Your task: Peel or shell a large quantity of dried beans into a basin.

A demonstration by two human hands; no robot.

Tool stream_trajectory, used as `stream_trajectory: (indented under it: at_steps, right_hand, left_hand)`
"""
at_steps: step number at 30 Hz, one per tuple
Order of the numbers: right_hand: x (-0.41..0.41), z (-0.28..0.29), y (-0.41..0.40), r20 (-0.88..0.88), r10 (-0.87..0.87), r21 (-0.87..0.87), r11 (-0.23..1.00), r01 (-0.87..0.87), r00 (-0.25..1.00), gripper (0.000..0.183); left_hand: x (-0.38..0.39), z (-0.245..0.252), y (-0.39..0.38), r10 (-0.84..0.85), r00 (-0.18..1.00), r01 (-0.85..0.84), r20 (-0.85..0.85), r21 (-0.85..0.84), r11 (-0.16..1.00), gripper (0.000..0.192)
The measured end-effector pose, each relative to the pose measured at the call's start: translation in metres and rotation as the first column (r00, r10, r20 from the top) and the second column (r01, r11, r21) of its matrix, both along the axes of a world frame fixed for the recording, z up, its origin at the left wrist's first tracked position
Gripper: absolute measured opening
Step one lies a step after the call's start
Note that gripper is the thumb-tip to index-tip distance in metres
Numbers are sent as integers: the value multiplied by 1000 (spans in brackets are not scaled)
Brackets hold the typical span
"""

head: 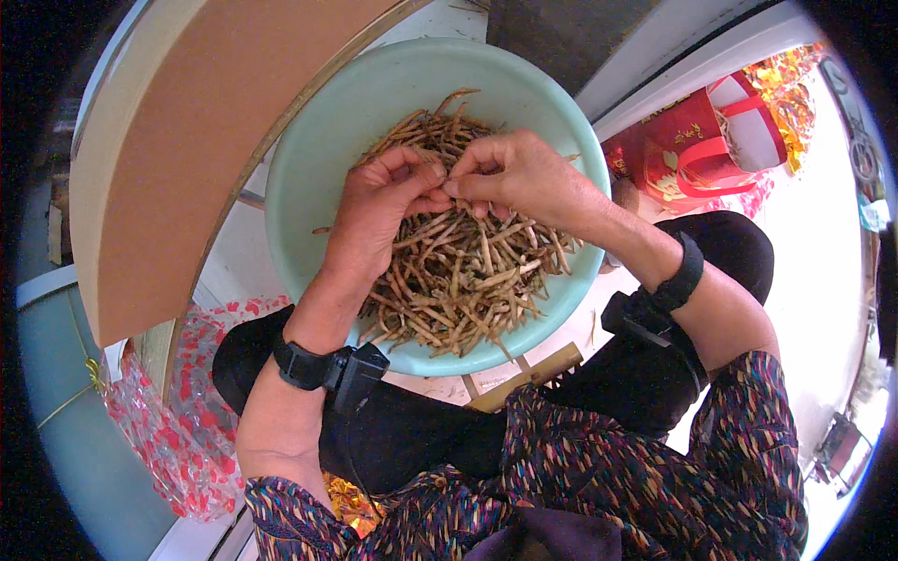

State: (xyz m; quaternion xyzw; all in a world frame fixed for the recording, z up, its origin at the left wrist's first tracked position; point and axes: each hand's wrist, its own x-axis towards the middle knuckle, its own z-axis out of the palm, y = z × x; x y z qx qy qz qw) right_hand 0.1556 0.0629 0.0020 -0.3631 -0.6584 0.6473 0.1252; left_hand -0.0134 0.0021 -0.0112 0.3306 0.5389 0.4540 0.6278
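A pale green plastic basin (pixel 316 119) stands before me, between my knees. In it lies a heap of dry brown bean pods (pixel 456 280), long and thin, some paler than others. Above the heap, my left hand (pixel 389 203) and my right hand (pixel 523 175) meet, thumbs and fingertips pinched close together. Between them is a small piece, seemingly one dried pod, mostly hidden by the fingers. Each wrist wears a black strap; the left strap (pixel 305 365) carries a black box-shaped device, and a similar device sits by the right strap (pixel 682 273).
A curved-looking brown board (pixel 203 140) rises close on the left of the basin. Red gift bags (pixel 691 151) stand at the right beside shiny gold wrapping (pixel 786 91). Clear plastic with red hearts (pixel 175 435) lies at lower left. Under the basin's front edge is a yellowish slatted piece (pixel 533 379).
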Motion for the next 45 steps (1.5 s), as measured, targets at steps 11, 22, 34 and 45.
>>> stream_trajectory:
  at_steps: [11, 22, 34, 45]
  right_hand:
    - [-3, 1, 5, -14, 86, -117, 989, -87, 996, 16]
    - [-11, -4, -13, 129, -69, 718, 695, -45, 989, 16]
    - [-5, 5, 0, -265, -192, -643, 765, -24, 945, 18]
    - [-10, -17, -10, 47, -22, 536, 844, -6, 999, 20]
  left_hand:
    - [2, 2, -2, 85, 987, -88, 133, 21, 996, 10]
    - [14, 7, -4, 165, 986, -163, -19, 59, 985, 3]
    - [0, 5, -5, 82, 931, -83, 356, -14, 996, 6]
    - [9, -4, -7, 139, 975, -114, 171, -148, 982, 10]
